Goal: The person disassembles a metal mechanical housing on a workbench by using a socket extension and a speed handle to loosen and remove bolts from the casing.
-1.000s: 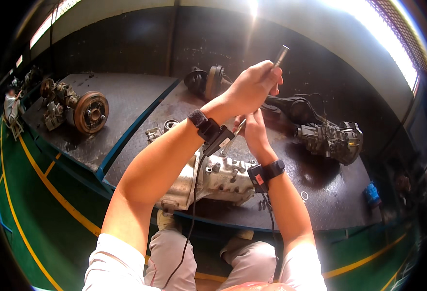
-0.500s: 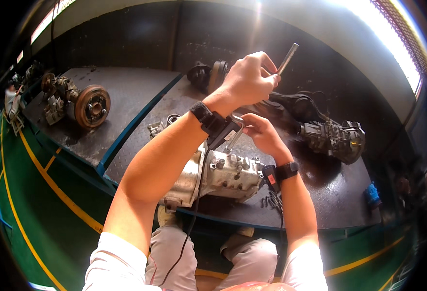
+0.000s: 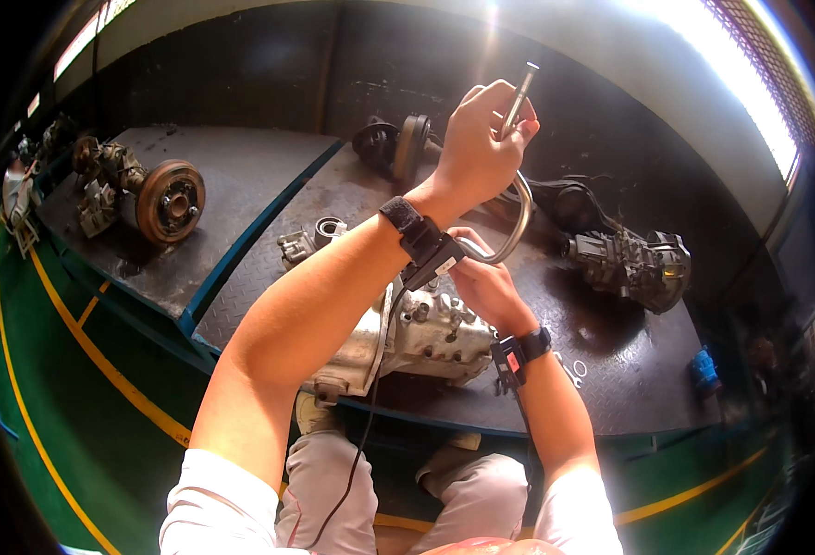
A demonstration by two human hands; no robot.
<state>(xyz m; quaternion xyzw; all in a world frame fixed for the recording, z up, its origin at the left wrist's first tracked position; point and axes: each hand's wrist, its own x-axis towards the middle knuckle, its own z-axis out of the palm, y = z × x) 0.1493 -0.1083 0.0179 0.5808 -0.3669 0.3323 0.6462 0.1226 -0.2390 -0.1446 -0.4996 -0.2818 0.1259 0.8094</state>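
Note:
A shiny bent metal speed wrench [image 3: 522,217] stands over the silver gearbox [image 3: 431,338] on the bench. My left hand [image 3: 486,139] is closed round its upper shaft, and the straight end sticks up past the fingers. Lower down, my right hand [image 3: 489,289] is closed on the wrench's lower part, just above the gearbox housing. The wrench's bottom end is hidden behind this hand. Bolt heads stand along the top of the housing. My left forearm crosses in front of the gearbox's left part.
On the steel bench [image 3: 611,398], spanners [image 3: 569,370] lie right of my right wrist. A second gearbox [image 3: 634,264] and a blue can [image 3: 703,370] are farther right. A rusty hub and axle [image 3: 172,202] sits on the left bench. A person [image 3: 21,199] is at the far left.
My left hand has swung the wrench's crank round, and its U-bend now shows on the right. My right hand has shifted slightly left and down, uncovering the spanners beside its wrist.

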